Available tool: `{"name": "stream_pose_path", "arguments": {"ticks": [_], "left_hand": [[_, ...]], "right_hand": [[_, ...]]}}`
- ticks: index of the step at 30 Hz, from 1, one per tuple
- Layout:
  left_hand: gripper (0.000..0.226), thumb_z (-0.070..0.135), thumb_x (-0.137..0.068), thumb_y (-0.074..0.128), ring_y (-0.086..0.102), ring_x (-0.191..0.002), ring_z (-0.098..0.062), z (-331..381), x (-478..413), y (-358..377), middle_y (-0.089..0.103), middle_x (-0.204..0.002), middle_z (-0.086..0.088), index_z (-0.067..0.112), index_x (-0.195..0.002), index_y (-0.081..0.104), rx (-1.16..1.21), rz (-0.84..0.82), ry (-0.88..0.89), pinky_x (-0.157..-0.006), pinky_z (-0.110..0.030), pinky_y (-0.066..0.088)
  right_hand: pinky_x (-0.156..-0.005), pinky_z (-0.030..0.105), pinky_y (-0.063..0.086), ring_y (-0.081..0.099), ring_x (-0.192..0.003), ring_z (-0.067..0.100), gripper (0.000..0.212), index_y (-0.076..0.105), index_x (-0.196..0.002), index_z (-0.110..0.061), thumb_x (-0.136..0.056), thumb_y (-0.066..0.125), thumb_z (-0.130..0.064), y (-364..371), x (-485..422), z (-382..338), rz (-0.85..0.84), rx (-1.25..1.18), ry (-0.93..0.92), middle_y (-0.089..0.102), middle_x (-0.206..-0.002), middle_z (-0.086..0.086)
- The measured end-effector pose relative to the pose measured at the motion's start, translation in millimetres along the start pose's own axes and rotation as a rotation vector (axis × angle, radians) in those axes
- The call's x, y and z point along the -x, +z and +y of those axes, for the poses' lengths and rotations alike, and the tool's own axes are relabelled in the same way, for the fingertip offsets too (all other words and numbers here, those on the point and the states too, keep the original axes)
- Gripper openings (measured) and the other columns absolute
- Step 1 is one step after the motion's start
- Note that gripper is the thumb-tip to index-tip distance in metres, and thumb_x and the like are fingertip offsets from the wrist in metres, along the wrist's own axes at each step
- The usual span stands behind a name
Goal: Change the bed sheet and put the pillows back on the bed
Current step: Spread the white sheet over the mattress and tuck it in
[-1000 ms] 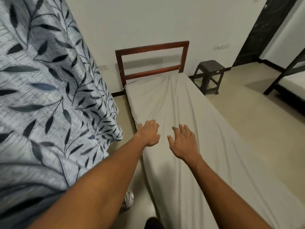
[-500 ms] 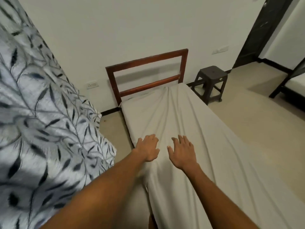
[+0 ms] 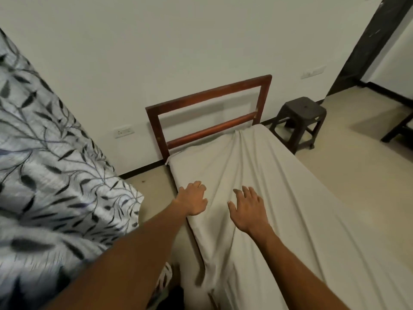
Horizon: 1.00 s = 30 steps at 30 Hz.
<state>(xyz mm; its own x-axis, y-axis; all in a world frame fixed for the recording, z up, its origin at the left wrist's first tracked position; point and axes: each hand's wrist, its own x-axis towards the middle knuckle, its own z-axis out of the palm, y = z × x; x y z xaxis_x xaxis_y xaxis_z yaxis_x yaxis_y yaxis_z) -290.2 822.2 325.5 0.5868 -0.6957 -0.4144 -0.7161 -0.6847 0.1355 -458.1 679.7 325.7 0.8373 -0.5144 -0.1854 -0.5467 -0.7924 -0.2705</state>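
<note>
A narrow bed with a brown wooden headboard (image 3: 207,118) is covered by a plain beige sheet (image 3: 286,198) that lies wrinkled, with folds running toward the headboard. My left hand (image 3: 193,201) rests at the bed's left edge, palm down on the sheet, fingers loosely bent. My right hand (image 3: 248,209) is flat over the sheet a little to the right, fingers spread. Neither hand grips anything. No pillow is in sight.
A white curtain with dark leaf print (image 3: 49,175) hangs close on the left. A dark plastic stool (image 3: 298,120) stands right of the headboard. Part of another dark bed frame (image 3: 397,128) shows at the far right, past open beige floor (image 3: 362,175).
Both hands have slid along the sheet toward the headboard, and my view has moved with them. The folds near the headboard have bunched more.
</note>
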Motion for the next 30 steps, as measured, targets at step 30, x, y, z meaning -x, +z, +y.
{"name": "stream_pose_path", "arguments": {"ticks": [30], "left_hand": [[0.052,0.038,-0.104,0.055,0.054,-0.133,-0.028,-286,-452,-142,0.039,-0.155,-0.002,0.018,-0.15,0.044,0.114,-0.185,0.13,-0.11,-0.046,0.047]], "right_hand": [[-0.128,0.048,0.022,0.019,-0.159,0.033,0.062,0.036,-0.16,-0.017,-0.107,0.037,-0.049,53,-500,-153,-0.124,-0.081,0.314,0.032,-0.168,0.013]]}}
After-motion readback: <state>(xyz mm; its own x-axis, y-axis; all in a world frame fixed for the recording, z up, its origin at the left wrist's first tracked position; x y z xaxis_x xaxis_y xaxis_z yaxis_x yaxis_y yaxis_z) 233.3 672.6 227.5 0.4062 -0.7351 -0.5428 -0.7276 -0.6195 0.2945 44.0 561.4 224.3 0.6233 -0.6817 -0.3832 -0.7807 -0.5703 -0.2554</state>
